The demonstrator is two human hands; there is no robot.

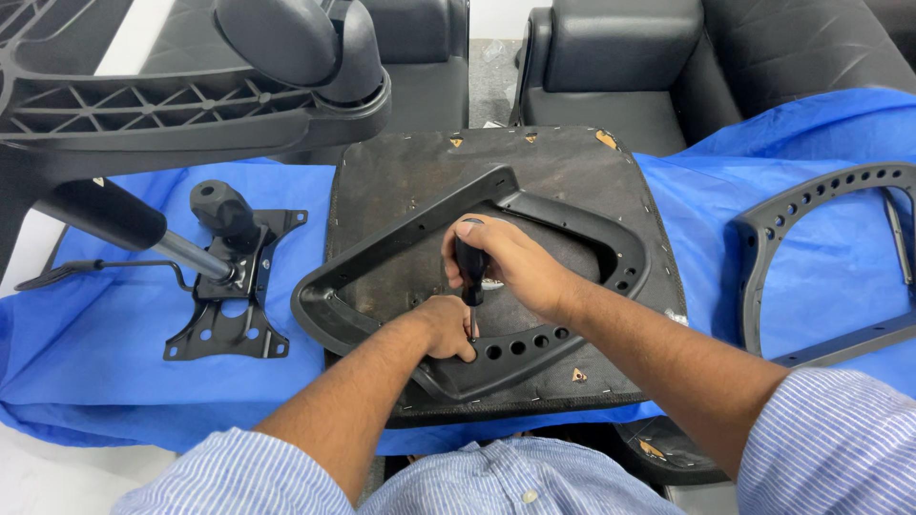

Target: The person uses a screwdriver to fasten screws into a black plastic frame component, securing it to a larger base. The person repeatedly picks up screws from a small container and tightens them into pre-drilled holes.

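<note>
Right hand [510, 267] clamps the screwdriver [470, 272] upright, tip down into the armrest [534, 343]; left hand [444, 327] pinches its shaft, steadying.

Two hands in view: left hand [447, 324], right hand [506, 267]. One black-handled screwdriver [469, 272]. One upturned seat pan [401, 176]. Two black armrest frames: one armrest frame on the seat pan [382, 253], one perforated armrest frame [792, 215] off to the side. One metal tilt mechanism [229, 305] with one lever [95, 269] and one knob [221, 205]. One blue cloth [114, 362]. One chair backrest [172, 105], top left. Two black sofa seats behind: one near sofa seat [620, 57], one far sofa seat [420, 38].
</note>
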